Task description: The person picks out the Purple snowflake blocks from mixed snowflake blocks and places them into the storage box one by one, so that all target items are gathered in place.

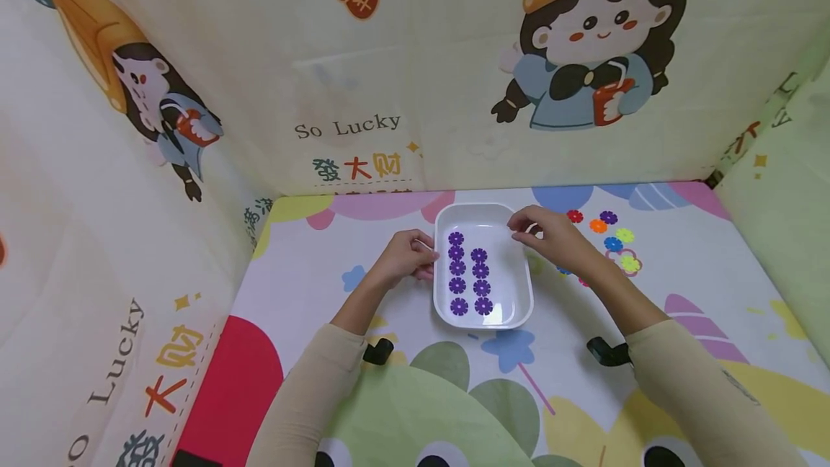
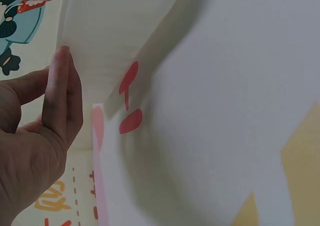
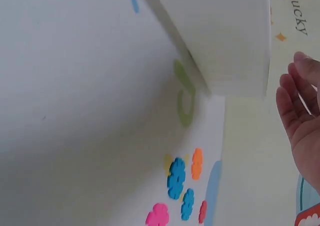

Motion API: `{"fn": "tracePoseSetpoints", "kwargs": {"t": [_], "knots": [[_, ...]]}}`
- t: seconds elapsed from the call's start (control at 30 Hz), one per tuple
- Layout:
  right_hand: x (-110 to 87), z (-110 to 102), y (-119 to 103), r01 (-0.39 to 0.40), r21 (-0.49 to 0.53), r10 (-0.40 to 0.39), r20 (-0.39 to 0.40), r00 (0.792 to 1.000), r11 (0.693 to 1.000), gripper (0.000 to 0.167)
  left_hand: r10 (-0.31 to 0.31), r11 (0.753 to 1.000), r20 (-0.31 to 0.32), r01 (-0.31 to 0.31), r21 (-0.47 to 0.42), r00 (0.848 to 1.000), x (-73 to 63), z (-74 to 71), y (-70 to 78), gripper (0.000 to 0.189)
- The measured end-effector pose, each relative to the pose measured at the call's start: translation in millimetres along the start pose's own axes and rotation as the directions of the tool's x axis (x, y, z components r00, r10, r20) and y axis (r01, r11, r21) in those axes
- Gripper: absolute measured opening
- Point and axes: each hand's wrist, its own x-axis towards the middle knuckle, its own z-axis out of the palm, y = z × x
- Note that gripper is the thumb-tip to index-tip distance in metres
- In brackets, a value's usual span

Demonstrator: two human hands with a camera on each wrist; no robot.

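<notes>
A white rectangular tray (image 1: 515,301) sits on the patterned table. Inside it, several purple flower-shaped discs (image 1: 457,267) lie flat in two columns, with bare tray floor to their right. My left hand (image 1: 405,256) is at the tray's left side; in the left wrist view its nearly straight fingers (image 2: 59,88) touch the outer wall at the rim. Over the tray's upper right corner hovers my right hand (image 1: 551,234), fingers gently bent. In the right wrist view its fingers (image 3: 287,105) are apart from the tray, and nothing shows between them.
Right of the tray, loose flower-shaped discs lie scattered, among them an orange disc (image 1: 598,225), a blue disc (image 1: 612,244) and a yellow disc (image 1: 629,263). Some are partly behind the right forearm. A printed cloth wall (image 1: 454,150) rises along the table's back edge.
</notes>
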Motion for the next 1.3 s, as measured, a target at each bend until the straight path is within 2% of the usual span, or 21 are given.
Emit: {"fn": "tracePoseSetpoints", "kwargs": {"t": [0.13,0.3,0.5,0.6,0.8,0.97,1.17,1.3], "knots": [[-10.0,-6.8,10.8,-0.006,-0.017,0.005,-0.066,0.998,1.0,0.026,-0.005,1.0,0.002,0.005,-0.002,1.0,0.1,1.1,0.3,0.026],[-20.8,-15.7,26.0,-0.059,-0.034,0.054,-0.131,0.99,0.998,0.032,-0.005,1.0,0.007,0.005,-0.01,1.0,-0.6,1.5,-0.1,0.027],[-33.3,-26.6,46.4,-0.112,-0.063,0.099,-0.178,0.979,0.992,0.047,-0.005,1.0,0.004,0.006,-0.003,1.0,-0.2,0.7,-1.8,0.028],[-38.0,-33.4,57.6,-0.166,-0.071,0.15,-0.195,0.969,0.984,0.059,-0.009,1.0,0.005,0.009,-0.002,1.0,0.3,0.6,-2.1,0.028],[-44.2,-49.7,83.5,-0.336,-0.078,0.324,-0.136,0.936,0.939,0.082,-0.006,1.0,0.002,0.006,0.004,1.0,0.9,0.3,-1.7,0.027],[-46.9,-63.2,101.5,-0.412,-0.096,0.406,-0.077,0.911,0.906,0.089,-0.003,1.0,0.0,0.003,0.011,1.0,0.2,-0.1,-0.4,0.026],[-47.1,-76.2,115.5,-0.485,-0.094,0.487,-0.003,0.874,0.87,0.089,-0.001,1.0,-0.001,0.001,0.012,1.0,0.0,-0.7,0.1,0.027],[-46.0,-80.5,127.5,-0.493,-0.132,0.499,0.011,0.867,0.86,0.081,-0.002,1.0,-0.001,0.002,0.005,1.0,0.5,-0.9,-0.2,0.027]]}}
